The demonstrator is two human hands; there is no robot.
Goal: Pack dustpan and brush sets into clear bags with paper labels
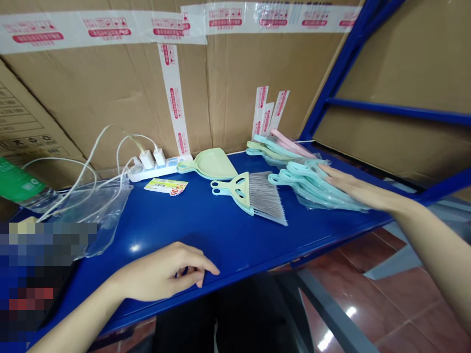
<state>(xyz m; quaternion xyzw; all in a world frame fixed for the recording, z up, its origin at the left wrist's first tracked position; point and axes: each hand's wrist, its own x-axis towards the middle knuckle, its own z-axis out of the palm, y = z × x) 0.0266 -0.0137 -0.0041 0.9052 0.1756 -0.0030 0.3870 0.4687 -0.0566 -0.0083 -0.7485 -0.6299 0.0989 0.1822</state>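
Near the front edge of the table, my left hand (pixel 165 272) rests loosely with its fingers partly bent and apart, holding nothing. My right hand (pixel 355 189) lies stretched out over a stack of turquoise dustpans (pixel 312 189) in clear plastic, its fingers flat against them. Between the hands lie two small hand brushes (pixel 265 196), one with a pale yellow head and one turquoise, grey bristles pointing right. Behind these is a pale green dustpan (pixel 217 164), with a turquoise rim showing under it. More bagged dustpans (pixel 281 147), pink, turquoise and yellow-green, lie behind the stack.
A white power strip (pixel 162 169) with chargers and cables stands against the cardboard wall (pixel 228 73). In front of it is a printed packet (pixel 166 186). Plastic film (pixel 106 215) and a green-labelled bottle (pixel 25 184) are at left. A blue metal frame (pixel 331 78) rises at right.
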